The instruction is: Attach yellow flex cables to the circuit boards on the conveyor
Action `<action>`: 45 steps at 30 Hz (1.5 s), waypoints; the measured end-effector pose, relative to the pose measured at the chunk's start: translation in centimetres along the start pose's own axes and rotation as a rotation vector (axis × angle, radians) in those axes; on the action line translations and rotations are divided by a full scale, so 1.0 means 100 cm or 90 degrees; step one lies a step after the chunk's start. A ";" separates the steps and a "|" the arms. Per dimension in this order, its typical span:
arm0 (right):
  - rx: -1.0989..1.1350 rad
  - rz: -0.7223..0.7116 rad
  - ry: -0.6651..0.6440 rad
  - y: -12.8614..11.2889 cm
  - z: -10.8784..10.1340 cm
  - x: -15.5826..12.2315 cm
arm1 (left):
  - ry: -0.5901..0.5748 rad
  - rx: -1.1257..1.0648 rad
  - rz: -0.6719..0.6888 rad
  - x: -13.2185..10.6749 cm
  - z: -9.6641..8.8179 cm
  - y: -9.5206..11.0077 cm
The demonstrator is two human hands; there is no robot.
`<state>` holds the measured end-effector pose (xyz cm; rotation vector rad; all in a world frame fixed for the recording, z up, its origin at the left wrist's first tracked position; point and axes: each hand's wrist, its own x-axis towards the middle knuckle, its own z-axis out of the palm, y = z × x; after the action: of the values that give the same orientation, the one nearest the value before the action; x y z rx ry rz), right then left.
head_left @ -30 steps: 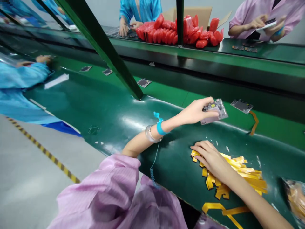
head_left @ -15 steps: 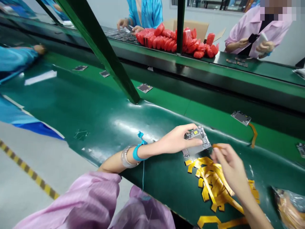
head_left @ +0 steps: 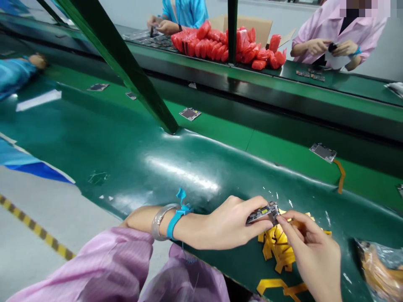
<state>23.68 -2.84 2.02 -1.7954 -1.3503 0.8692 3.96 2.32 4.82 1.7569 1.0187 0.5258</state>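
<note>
My left hand [head_left: 233, 222] is closed on a small circuit board [head_left: 264, 212], gripped between thumb and fingers and tilted so that it shows narrow. At the board's right edge, my right hand [head_left: 311, 247] pinches with thumb and forefinger. An orange flex cable [head_left: 298, 227] shows partly among its fingers; where it meets the board is hidden. Beneath both hands lies a pile of yellow-orange flex cables [head_left: 278, 247], partly covered by the right hand. Another loose flex cable [head_left: 271, 285] rests nearer the table edge.
Boards lie along the green strip, one [head_left: 323, 152] with a flex cable attached, another [head_left: 190, 113] farther left. A green post [head_left: 126, 71] slants up from the table. A plastic bag [head_left: 380, 268] sits at right. Red packets [head_left: 214, 44] and co-workers are across the bench.
Both hands have moved lower, and the board has turned from face-on to edge-tilted. My right fingers have come up against its right edge. The view has shifted slightly.
</note>
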 end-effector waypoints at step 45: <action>0.212 0.203 -0.284 -0.003 -0.011 -0.008 | -0.257 -0.085 -0.162 0.031 -0.011 -0.016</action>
<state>24.27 -3.76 2.92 -1.6303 -1.0993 1.6408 4.21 5.67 3.47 1.5058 0.8787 0.0695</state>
